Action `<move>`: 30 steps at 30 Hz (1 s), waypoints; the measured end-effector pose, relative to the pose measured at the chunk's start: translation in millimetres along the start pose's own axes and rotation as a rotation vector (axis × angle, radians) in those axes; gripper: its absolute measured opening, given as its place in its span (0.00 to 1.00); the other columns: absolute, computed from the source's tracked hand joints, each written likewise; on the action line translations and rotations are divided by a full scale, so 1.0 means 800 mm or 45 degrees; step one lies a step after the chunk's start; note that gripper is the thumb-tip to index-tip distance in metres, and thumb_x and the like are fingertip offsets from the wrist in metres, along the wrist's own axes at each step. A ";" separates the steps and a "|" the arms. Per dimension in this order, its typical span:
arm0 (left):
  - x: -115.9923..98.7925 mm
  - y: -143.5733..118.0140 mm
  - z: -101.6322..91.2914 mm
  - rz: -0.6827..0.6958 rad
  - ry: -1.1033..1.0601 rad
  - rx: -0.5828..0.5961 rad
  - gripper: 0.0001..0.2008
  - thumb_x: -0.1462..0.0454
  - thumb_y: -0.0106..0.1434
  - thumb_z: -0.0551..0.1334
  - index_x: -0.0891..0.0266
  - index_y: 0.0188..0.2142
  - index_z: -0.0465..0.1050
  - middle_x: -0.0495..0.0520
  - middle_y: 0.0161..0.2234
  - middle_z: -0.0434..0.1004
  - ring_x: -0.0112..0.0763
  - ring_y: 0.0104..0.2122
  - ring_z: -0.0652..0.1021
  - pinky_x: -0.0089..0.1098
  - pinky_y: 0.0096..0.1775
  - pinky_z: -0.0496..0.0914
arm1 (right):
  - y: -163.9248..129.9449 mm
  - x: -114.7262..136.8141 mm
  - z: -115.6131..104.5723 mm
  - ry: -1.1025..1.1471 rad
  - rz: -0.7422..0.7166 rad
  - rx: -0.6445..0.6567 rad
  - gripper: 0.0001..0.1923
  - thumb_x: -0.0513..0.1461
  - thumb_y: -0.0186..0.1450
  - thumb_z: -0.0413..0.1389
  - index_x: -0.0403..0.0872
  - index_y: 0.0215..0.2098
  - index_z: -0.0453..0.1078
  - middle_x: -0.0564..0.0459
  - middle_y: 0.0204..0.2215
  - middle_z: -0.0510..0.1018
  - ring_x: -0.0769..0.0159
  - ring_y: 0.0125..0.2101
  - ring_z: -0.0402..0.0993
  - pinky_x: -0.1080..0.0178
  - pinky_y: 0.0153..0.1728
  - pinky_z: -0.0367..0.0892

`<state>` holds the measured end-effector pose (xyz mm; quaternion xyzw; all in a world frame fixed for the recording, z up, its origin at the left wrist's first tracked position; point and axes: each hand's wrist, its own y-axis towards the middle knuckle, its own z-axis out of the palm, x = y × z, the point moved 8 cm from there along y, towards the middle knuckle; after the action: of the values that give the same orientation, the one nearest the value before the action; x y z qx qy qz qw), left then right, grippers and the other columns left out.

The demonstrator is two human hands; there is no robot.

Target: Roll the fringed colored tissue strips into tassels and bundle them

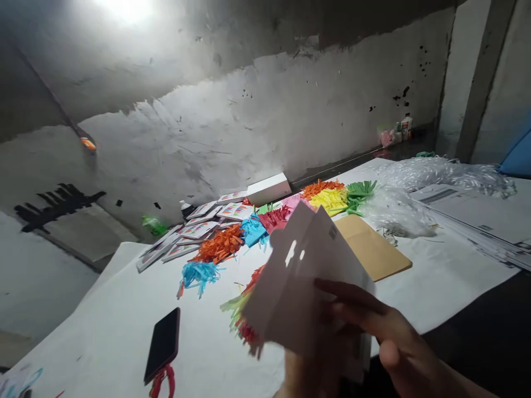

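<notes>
A folding carton (pixel 305 265) of white card, partly opened out and slightly blurred, is held up in front of me above the table. My left hand (pixel 292 373) supports it from below and behind; most of its fingers are hidden by the card. Against the carton's right side, my right hand (pixel 385 326) has its fingers stretched out and touching the surface, thumb apart. Behind the carton lies a bundle of red and green shredded paper (pixel 244 315), partly covered from view.
On the white-covered table (pixel 112 326) lie a phone (pixel 163 344) with a red strap, colourful paper-strip bundles (pixel 218 243), printed flat boxes (pixel 199 229), a white box (pixel 269 189), a brown card (pixel 365 246), clear plastic strips (pixel 440 174) and stacked card sheets (pixel 477 221).
</notes>
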<state>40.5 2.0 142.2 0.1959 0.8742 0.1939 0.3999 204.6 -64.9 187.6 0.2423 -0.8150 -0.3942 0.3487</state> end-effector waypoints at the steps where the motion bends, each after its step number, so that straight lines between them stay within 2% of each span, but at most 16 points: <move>1: 0.005 0.003 -0.012 -0.028 -0.041 -0.018 0.23 0.51 0.70 0.58 0.67 0.49 0.81 0.62 0.44 0.85 0.42 0.43 0.84 0.32 0.42 0.80 | 0.004 0.001 -0.002 -0.005 -0.037 -0.033 0.25 0.50 0.79 0.38 0.50 0.64 0.66 0.48 0.57 0.78 0.64 0.54 0.77 0.69 0.50 0.75; 2: 0.012 0.006 -0.020 -0.059 -0.154 0.015 0.21 0.53 0.71 0.58 0.66 0.48 0.81 0.61 0.43 0.86 0.42 0.43 0.84 0.32 0.42 0.79 | 0.007 0.002 -0.005 -0.043 -0.086 -0.087 0.21 0.46 0.79 0.44 0.47 0.64 0.65 0.46 0.57 0.76 0.64 0.57 0.74 0.68 0.55 0.72; 4: 0.022 0.010 -0.019 -0.113 -0.467 0.246 0.18 0.54 0.70 0.61 0.65 0.48 0.81 0.60 0.43 0.86 0.43 0.43 0.83 0.33 0.45 0.78 | 0.014 0.004 -0.010 -0.175 -0.201 -0.178 0.21 0.35 0.74 0.55 0.41 0.64 0.63 0.41 0.58 0.75 0.59 0.62 0.68 0.61 0.62 0.66; 6: 0.024 0.007 -0.011 -0.118 -0.659 0.497 0.17 0.55 0.71 0.61 0.64 0.48 0.82 0.59 0.43 0.85 0.44 0.44 0.82 0.33 0.46 0.77 | 0.021 0.008 -0.002 -0.293 -0.315 -0.155 0.22 0.29 0.70 0.56 0.38 0.62 0.65 0.38 0.57 0.75 0.55 0.62 0.66 0.55 0.63 0.65; 7: 0.025 0.004 -0.008 -0.104 -0.677 0.567 0.18 0.54 0.71 0.60 0.64 0.48 0.82 0.59 0.43 0.85 0.43 0.43 0.82 0.33 0.46 0.77 | 0.022 0.009 0.005 -0.319 -0.351 -0.115 0.20 0.28 0.70 0.56 0.37 0.60 0.66 0.38 0.54 0.77 0.54 0.60 0.68 0.54 0.61 0.66; 8: 0.027 0.001 -0.005 -0.089 -0.671 0.591 0.18 0.54 0.72 0.59 0.64 0.49 0.82 0.59 0.44 0.85 0.43 0.43 0.81 0.33 0.45 0.77 | 0.023 0.009 0.012 -0.326 -0.363 -0.080 0.18 0.28 0.71 0.55 0.37 0.58 0.68 0.39 0.51 0.79 0.55 0.57 0.71 0.54 0.59 0.69; 11: 0.034 -0.007 0.000 -0.035 -0.605 0.534 0.19 0.54 0.72 0.59 0.64 0.52 0.80 0.61 0.46 0.84 0.46 0.43 0.81 0.35 0.46 0.76 | 0.022 0.006 0.027 -0.288 -0.339 -0.029 0.13 0.31 0.72 0.53 0.38 0.54 0.70 0.42 0.44 0.79 0.56 0.48 0.74 0.54 0.51 0.73; 14: 0.036 -0.015 0.006 0.023 -0.527 0.497 0.19 0.55 0.72 0.57 0.63 0.53 0.79 0.62 0.47 0.84 0.47 0.44 0.80 0.37 0.48 0.75 | 0.020 0.002 0.036 -0.312 -0.350 0.001 0.14 0.28 0.71 0.53 0.38 0.54 0.69 0.40 0.48 0.77 0.55 0.51 0.71 0.53 0.53 0.70; 17: 0.037 -0.020 0.019 -0.001 -0.519 0.573 0.21 0.52 0.74 0.55 0.63 0.49 0.81 0.59 0.42 0.84 0.43 0.41 0.80 0.34 0.44 0.74 | 0.020 -0.006 0.040 -0.340 -0.337 0.038 0.15 0.27 0.70 0.52 0.39 0.54 0.69 0.40 0.49 0.74 0.54 0.52 0.70 0.52 0.52 0.68; 19: 0.038 -0.022 0.029 -0.006 -0.534 0.610 0.24 0.49 0.74 0.52 0.64 0.47 0.81 0.59 0.40 0.84 0.42 0.38 0.80 0.33 0.41 0.73 | 0.018 -0.011 0.038 -0.308 -0.294 0.047 0.12 0.28 0.70 0.52 0.42 0.50 0.69 0.41 0.48 0.74 0.53 0.51 0.70 0.53 0.51 0.67; 21: 0.042 -0.022 0.035 0.010 -0.581 0.564 0.27 0.47 0.74 0.51 0.64 0.51 0.79 0.60 0.42 0.84 0.42 0.39 0.80 0.34 0.41 0.74 | 0.014 -0.014 0.035 -0.215 -0.248 0.093 0.08 0.29 0.70 0.53 0.45 0.44 0.68 0.44 0.45 0.75 0.55 0.49 0.72 0.55 0.50 0.67; 23: 0.053 -0.023 0.038 0.020 -0.602 0.452 0.25 0.48 0.74 0.52 0.62 0.55 0.77 0.60 0.44 0.84 0.42 0.41 0.81 0.34 0.43 0.75 | 0.010 -0.025 0.043 -0.079 -0.109 0.298 0.05 0.32 0.69 0.55 0.48 0.41 0.67 0.49 0.40 0.76 0.58 0.42 0.75 0.59 0.43 0.68; 24: 0.060 -0.025 0.039 0.025 -0.585 0.383 0.24 0.49 0.73 0.54 0.61 0.56 0.75 0.59 0.42 0.84 0.39 0.38 0.81 0.33 0.41 0.75 | 0.008 -0.035 0.051 -0.014 0.023 0.466 0.05 0.34 0.68 0.57 0.48 0.41 0.67 0.51 0.37 0.77 0.60 0.38 0.76 0.61 0.39 0.68; 27: 0.077 -0.032 0.042 0.105 -0.429 0.231 0.22 0.51 0.72 0.60 0.60 0.59 0.72 0.49 0.26 0.83 0.28 0.21 0.77 0.24 0.26 0.72 | -0.011 -0.073 0.079 0.102 0.484 1.044 0.06 0.38 0.65 0.60 0.48 0.41 0.70 0.53 0.33 0.78 0.59 0.34 0.75 0.63 0.30 0.62; 28: 0.079 -0.033 0.041 0.152 -0.358 0.186 0.22 0.52 0.71 0.61 0.59 0.59 0.71 0.47 0.23 0.81 0.26 0.18 0.75 0.22 0.23 0.70 | -0.015 -0.080 0.085 0.137 0.568 1.185 0.05 0.38 0.64 0.61 0.47 0.38 0.72 0.52 0.32 0.78 0.59 0.33 0.75 0.63 0.29 0.60; 30: 0.072 -0.035 0.034 0.281 -0.217 0.092 0.20 0.56 0.72 0.62 0.57 0.60 0.70 0.49 0.27 0.84 0.26 0.21 0.79 0.21 0.26 0.73 | -0.016 -0.086 0.093 0.227 0.612 1.354 0.04 0.37 0.60 0.62 0.46 0.33 0.73 0.52 0.31 0.78 0.60 0.32 0.75 0.66 0.27 0.58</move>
<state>21.8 12.0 76.0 0.3209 0.8165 0.1876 0.4417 193.6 8.8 118.3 0.2245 -0.9003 0.1807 0.3261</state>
